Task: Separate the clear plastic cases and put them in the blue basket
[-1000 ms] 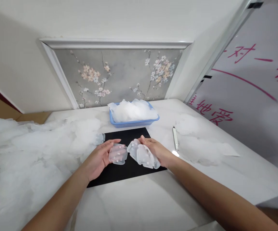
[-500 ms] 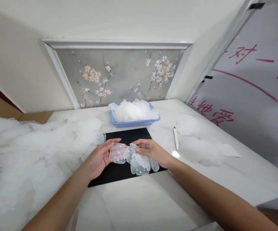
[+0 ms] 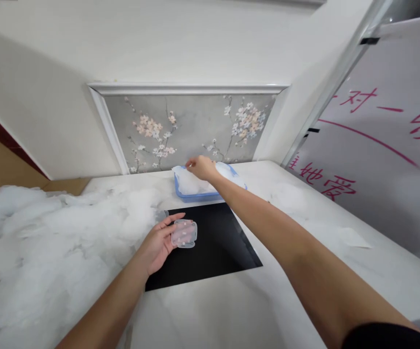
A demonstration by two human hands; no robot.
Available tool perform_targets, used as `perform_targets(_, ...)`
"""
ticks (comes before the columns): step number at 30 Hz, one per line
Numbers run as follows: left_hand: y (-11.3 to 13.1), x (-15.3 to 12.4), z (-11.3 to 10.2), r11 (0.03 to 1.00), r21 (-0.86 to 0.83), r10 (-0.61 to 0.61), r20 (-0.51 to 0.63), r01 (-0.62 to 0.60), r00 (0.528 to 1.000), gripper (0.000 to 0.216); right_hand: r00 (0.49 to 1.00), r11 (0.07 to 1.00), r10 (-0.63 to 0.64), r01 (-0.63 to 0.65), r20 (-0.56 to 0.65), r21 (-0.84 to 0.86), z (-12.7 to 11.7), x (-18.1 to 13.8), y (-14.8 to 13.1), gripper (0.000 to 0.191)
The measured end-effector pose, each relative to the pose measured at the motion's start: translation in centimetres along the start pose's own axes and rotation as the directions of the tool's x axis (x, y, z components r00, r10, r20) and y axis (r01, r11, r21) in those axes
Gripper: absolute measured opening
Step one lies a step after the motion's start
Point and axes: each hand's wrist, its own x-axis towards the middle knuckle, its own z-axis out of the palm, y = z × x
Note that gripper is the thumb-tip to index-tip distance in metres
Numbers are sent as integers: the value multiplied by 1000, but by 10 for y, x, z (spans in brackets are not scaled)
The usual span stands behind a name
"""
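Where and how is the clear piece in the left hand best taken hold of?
Probably pinch the clear piece by its right edge, from the right: it looks thin and flat, that edge is free, and the left hand holds the left.

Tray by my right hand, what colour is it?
The tray is blue; the head view shows it best, along its front wall.

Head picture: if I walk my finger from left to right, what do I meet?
White pile → left hand → clear piece → board with red writing.
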Motion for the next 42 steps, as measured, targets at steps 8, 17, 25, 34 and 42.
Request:
perform_targets(8, 0, 1, 1, 994, -110, 12, 13, -10, 1000, 29, 998, 991, -52, 56, 36, -122, 31, -2, 4, 37)
perform_targets(17, 3, -4, 6, 985, -169, 13, 24, -9, 1000, 42, 942, 945, -324, 317, -91, -77, -27, -32, 11, 30)
perform_targets(25, 2, -3, 6, 987, -160, 8, 88, 6, 996, 47, 859, 862, -462, 494, -221, 117, 17, -175, 34, 73)
perform_targets(34, -3, -2, 7, 944, 274, 148, 155, -186, 977, 46, 918, 662, -396, 306, -29, 684, 31, -194, 19, 23)
perform_targets(42, 8, 10, -32, -319, 944, 393, 215, -87, 894, 31, 856, -264, -109, -515, 506, 815, 27, -180, 37, 38)
